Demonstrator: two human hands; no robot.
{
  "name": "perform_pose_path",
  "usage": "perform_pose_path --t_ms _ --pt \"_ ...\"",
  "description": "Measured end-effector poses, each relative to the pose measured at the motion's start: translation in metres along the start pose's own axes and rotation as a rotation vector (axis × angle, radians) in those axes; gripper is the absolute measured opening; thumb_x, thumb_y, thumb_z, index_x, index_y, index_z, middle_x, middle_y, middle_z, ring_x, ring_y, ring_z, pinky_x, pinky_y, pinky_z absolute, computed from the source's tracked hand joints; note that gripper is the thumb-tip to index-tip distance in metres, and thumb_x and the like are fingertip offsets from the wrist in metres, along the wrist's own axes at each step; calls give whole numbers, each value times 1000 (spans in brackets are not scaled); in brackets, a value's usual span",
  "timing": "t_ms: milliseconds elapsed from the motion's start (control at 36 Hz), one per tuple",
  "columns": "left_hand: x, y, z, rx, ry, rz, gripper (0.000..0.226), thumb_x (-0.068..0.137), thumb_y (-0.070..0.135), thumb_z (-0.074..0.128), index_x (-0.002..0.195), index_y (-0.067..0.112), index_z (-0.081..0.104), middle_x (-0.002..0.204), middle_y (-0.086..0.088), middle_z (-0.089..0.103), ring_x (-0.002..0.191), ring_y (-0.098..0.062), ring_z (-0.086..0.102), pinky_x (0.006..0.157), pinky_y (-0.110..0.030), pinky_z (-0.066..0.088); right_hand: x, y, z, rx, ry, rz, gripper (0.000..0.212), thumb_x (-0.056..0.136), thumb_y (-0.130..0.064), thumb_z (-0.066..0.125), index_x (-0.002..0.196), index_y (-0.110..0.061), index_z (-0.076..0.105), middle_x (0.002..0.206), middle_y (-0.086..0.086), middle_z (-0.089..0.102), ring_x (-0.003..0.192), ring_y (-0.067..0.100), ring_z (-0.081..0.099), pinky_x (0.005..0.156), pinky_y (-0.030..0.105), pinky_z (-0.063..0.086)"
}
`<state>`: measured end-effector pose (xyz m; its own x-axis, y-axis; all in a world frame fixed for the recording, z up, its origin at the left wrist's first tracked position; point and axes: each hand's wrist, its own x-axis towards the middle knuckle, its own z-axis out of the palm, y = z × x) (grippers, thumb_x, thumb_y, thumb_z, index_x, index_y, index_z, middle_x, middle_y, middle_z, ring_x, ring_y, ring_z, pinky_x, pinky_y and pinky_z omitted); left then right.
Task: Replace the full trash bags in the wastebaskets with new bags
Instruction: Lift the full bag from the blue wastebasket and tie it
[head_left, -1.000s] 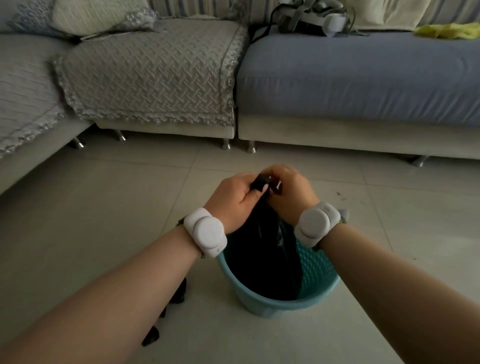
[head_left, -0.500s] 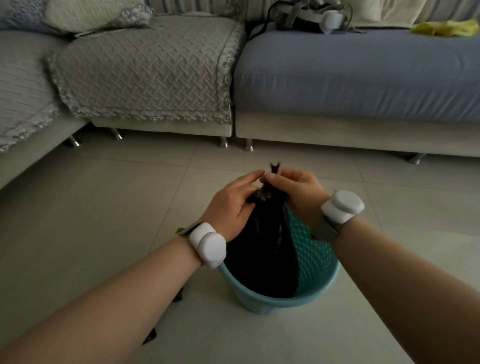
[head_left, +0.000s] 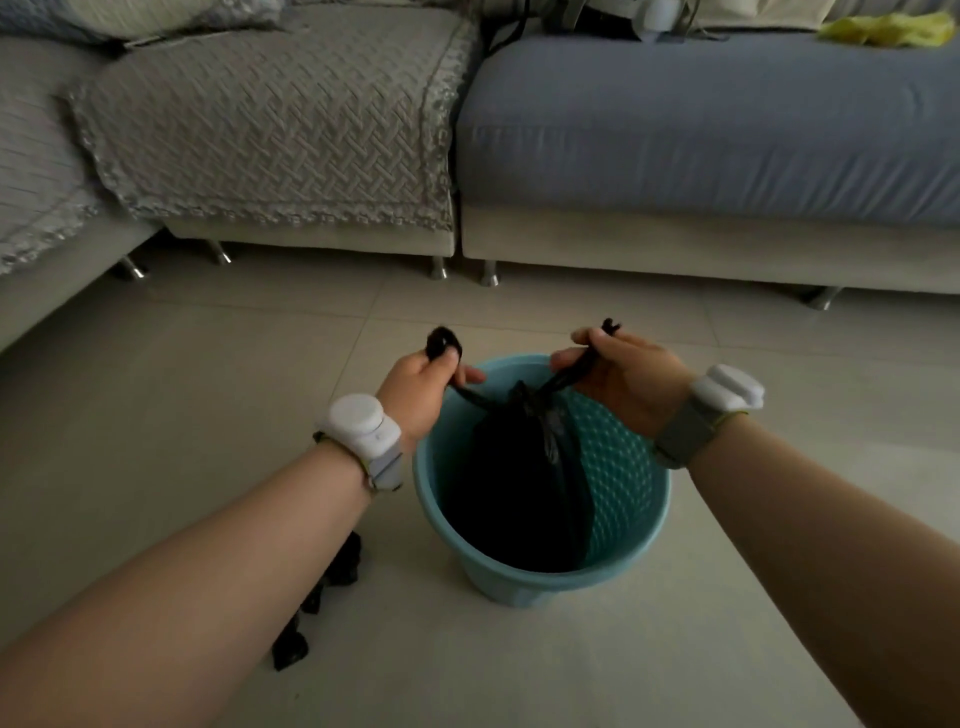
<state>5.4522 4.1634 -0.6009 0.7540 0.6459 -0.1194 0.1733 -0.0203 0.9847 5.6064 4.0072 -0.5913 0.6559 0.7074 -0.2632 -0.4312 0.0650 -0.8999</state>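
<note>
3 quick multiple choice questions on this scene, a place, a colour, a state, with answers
1. Where is the black plastic trash bag? A on a table; B inside the round teal plastic wastebasket; C on a chair.
2. What colour is the crumpled item on the blue sofa cushion? A red; B white; C yellow.
3. How are the left hand and right hand? A both open; B each pinching one bag end; C only left holding.
Answers: B, it sits within the rim; C, plainly yellow; B, each grips a separate end.
</note>
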Motion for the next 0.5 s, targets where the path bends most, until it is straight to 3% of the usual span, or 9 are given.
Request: perform_pose_path --t_ms 28,83,139,194,250,333,389,500 --pt "-1 5 5 -145 -7 -1 39 100 18 36 63 13 46 70 -6 69 90 -27 65 93 -32 47 -2 -2 5 38 -79 4 25 100 -14 36 86 -7 55 57 4 64 63 21 65 71 32 53" --pt "-4 14 14 -333 -56 -36 36 101 18 33 68 11 45 49 1 56 59 -20 60 70 -25 50 -2 -2 13 -108 -116 -39 29 101 -14 33 84 -6 55 47 1 49 44 16 53 59 29 48" --pt "-5 17 18 -214 -79 -40 36 101 19 34 68 11 47 45 4 43 46 -16 43 51 -21 41 1 2 15 -351 -82 -122 32 101 -12 35 79 -7 58 46 1 37 38 8 38 48 22 36" --pt "-3 13 17 317 -48 13 36 100 24 37 71 11 54 58 -2 51 58 -23 47 58 -25 41 1 5 14 -622 -40 -191 33 100 -15 40 77 -12 63 50 -1 35 40 6 33 46 22 31" --pt "-4 5 15 804 -32 76 36 99 31 36 86 11 63 83 -12 64 79 -30 58 73 -33 45 1 8 11 -910 -1 -250 29 98 -19 44 82 -13 67 55 -3 44 47 9 40 50 22 32" --pt "-9 -7 16 1150 -111 96 35 98 34 35 98 10 61 105 -17 65 96 -35 60 79 -38 45 2 19 -4 -1314 -20 -225 28 98 -23 46 99 -7 68 86 13 65 79 28 60 63 25 36" --pt "-11 -13 17 1373 -216 111 29 97 27 35 100 12 61 111 -14 63 101 -34 59 80 -37 42 1 25 -10 -1543 -54 -184 30 98 -29 44 104 -9 66 104 14 67 96 32 60 76 31 40" --pt "-12 -11 16 1516 -317 206 29 95 34 39 99 17 62 110 -8 64 106 -28 57 87 -36 36 -2 19 -5 -1823 -141 -207 31 95 -41 46 99 -18 67 98 2 64 96 24 57 90 37 34"
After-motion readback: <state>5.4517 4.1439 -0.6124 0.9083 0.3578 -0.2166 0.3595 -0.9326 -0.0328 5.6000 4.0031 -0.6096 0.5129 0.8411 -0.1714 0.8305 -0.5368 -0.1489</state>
